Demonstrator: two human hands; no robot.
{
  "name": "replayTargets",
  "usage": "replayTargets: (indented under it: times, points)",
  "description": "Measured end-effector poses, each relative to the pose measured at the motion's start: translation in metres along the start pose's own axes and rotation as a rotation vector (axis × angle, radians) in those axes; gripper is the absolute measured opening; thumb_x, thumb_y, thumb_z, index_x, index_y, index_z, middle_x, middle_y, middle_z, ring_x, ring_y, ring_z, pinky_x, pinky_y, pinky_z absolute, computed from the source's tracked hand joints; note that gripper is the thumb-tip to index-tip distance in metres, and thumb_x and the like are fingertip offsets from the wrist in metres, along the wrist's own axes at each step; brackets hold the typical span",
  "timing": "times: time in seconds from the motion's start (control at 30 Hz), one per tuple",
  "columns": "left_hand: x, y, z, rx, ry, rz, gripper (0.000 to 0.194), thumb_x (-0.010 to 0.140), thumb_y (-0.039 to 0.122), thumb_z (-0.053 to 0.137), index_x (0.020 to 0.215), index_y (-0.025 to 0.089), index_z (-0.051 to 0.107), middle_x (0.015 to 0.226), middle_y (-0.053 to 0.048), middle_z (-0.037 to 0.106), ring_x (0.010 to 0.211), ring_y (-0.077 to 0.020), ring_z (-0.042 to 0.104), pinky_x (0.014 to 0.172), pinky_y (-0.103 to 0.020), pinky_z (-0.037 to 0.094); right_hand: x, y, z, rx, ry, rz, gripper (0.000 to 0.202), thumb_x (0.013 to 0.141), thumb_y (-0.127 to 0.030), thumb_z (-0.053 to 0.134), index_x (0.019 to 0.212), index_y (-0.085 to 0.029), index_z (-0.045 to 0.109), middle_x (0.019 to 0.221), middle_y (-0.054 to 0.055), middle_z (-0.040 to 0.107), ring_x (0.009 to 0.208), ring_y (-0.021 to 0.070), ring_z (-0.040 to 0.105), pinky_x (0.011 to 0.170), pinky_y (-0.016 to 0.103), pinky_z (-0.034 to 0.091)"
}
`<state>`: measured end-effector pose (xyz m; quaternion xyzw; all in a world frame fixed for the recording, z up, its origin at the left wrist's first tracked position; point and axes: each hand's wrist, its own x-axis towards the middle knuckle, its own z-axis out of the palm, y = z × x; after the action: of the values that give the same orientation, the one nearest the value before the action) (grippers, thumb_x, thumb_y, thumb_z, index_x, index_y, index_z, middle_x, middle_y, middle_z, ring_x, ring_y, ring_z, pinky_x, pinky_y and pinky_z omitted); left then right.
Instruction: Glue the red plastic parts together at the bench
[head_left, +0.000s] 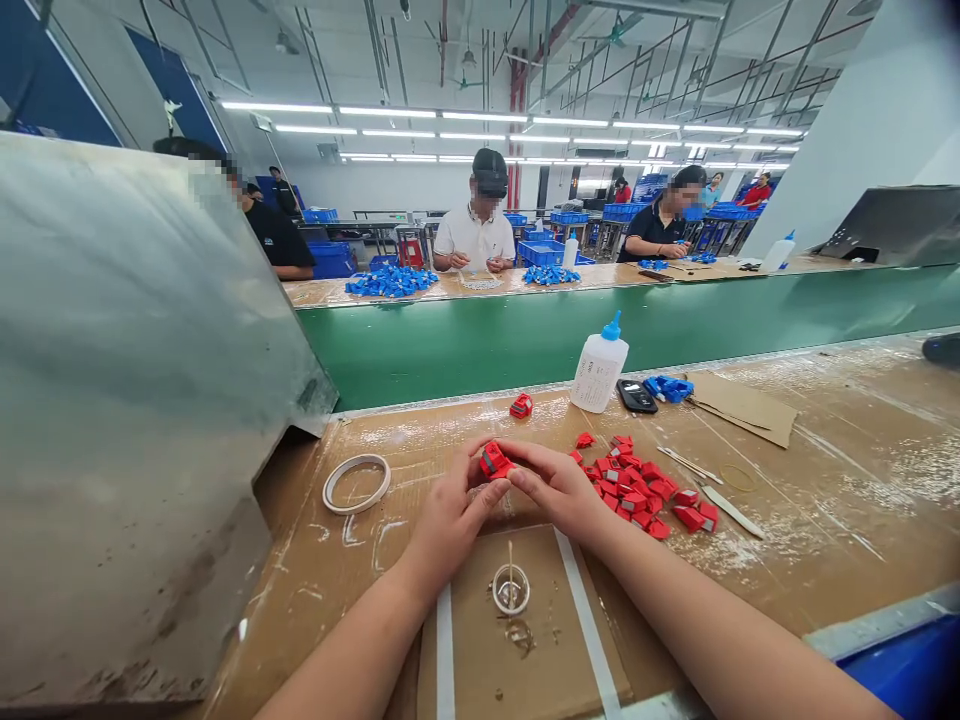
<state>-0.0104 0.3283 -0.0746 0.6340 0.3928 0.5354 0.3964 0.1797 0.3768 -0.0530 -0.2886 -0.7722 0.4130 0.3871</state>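
Between my two hands, above the far edge of a cardboard sheet [472, 640], is a small red plastic part [494, 460] with a grey strip. My left hand [459, 497] has its fingers closed on the part's left side. My right hand [556, 487] grips it from the right, thumb near its lower edge. A small round cup [511, 590] with a thin stick [511, 562] standing in it sits on the sheet. Right of my right hand lies a pile of similar red parts [630, 480]. Another red part [520, 405] rests alone beyond my hands.
A tape roll [357, 485] lies left. Behind the pile stand a white bottle [600, 368], a black device [637, 396] and blue parts [669, 388]. A metal housing [142, 400] blocks the left. Across the green belt [450, 345], people work at another bench.
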Motion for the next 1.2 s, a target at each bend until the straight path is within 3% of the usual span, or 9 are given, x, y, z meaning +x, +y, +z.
replayTargets:
  times: [0.27, 0.67, 1.2]
  points:
    - [0.000, -0.002, 0.002, -0.213, 0.042, -0.066, 0.061, 0.091, 0.040, 0.074, 0.147, 0.024, 0.055, 0.142, -0.004, 0.065, 0.137, -0.0230, 0.056, 0.114, -0.033, 0.048, 0.001, -0.001, 0.003, 0.234, 0.011, 0.068, 0.046, 0.090, -0.039, 0.076, 0.133, -0.026, 0.066, 0.135, 0.006, 0.066, 0.128, 0.0228, 0.062, 0.116, 0.043, 0.049]
    - [-0.003, 0.001, -0.004, -0.048, 0.005, -0.041, 0.063, 0.094, 0.042, 0.070, 0.151, 0.027, 0.048, 0.147, 0.000, 0.060, 0.136, -0.0223, 0.057, 0.114, -0.032, 0.049, 0.001, -0.010, 0.006, 0.318, -0.001, 0.075, 0.042, 0.090, -0.032, 0.076, 0.131, -0.024, 0.067, 0.135, 0.008, 0.066, 0.126, 0.0214, 0.064, 0.113, 0.039, 0.053]
    - [-0.003, 0.002, -0.004, 0.081, 0.028, -0.012, 0.060, 0.096, 0.045, 0.066, 0.150, 0.025, 0.051, 0.146, -0.006, 0.060, 0.139, -0.0266, 0.054, 0.118, -0.040, 0.044, 0.000, -0.003, 0.009, 0.288, 0.042, 0.044, 0.042, 0.091, -0.037, 0.074, 0.129, -0.022, 0.065, 0.132, 0.009, 0.067, 0.123, 0.0220, 0.065, 0.109, 0.040, 0.055]
